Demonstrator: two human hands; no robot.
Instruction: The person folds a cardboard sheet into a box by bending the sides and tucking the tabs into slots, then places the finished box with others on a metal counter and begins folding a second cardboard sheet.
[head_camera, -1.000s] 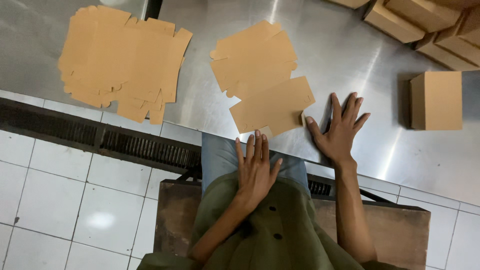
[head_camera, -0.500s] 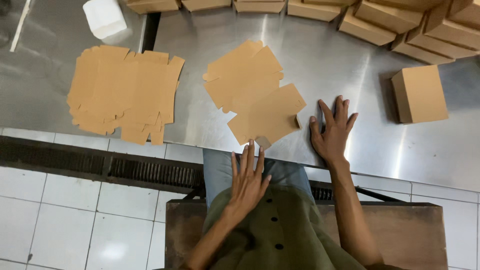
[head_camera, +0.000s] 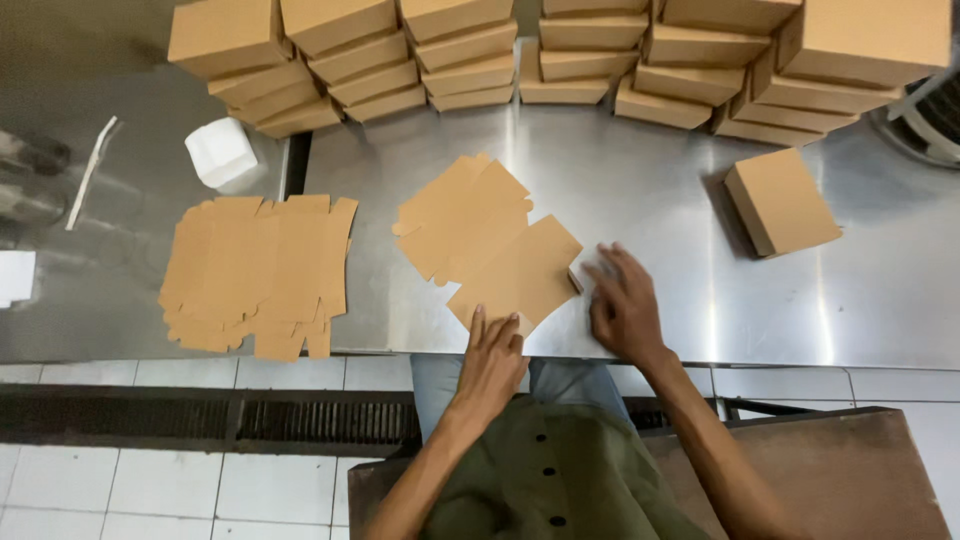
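Hands (head_camera: 490, 362) (head_camera: 622, 305) flat on cardboard blank (head_camera: 518, 277) (unfolded).

steel table (head_camera: 650, 200) | flat cardboard blanks (head_camera: 258, 272), second pile (head_camera: 485, 245) | folded box (head_camera: 782, 202) | stacked boxes (head_camera: 560, 50) | white block (head_camera: 221, 152)

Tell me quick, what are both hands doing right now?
Left hand: open, fingers flat on the cardboard blank, holding nothing.
Right hand: open, fingertips at the blank's right edge, gripping nothing.

I see stacked brown cartons (head_camera: 560, 50) along the far edge, one folded box (head_camera: 782, 203) apart, flat blanks (head_camera: 258, 272) left and centre (head_camera: 490, 245).
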